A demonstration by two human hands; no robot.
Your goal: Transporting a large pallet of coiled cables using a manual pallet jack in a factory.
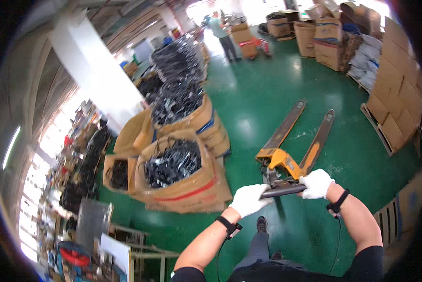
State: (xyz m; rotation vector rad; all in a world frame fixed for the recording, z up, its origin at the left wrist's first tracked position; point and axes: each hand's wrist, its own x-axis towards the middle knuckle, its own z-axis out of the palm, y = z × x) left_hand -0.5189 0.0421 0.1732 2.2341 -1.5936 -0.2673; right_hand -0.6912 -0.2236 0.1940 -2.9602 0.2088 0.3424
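Both my hands, in white gloves, grip the dark handle (283, 190) of a yellow pallet jack (286, 162). My left hand (250, 200) is closed round the handle's left end, my right hand (316, 184) round its right end. The jack's two worn forks (286, 123) point away from me over the green floor and carry nothing. A dark strap with a small device and a cable sits on each wrist. Below the handle one of my shoes (261, 224) steps forward.
To the left stand open cardboard boxes (187, 192) filled with shiny black parts. A white pillar (96, 66) rises behind them. Stacked cardboard (394, 89) on a pallet stands at the right. Far ahead a person (219, 33) stands beside boxes on a red pallet jack (263, 46).
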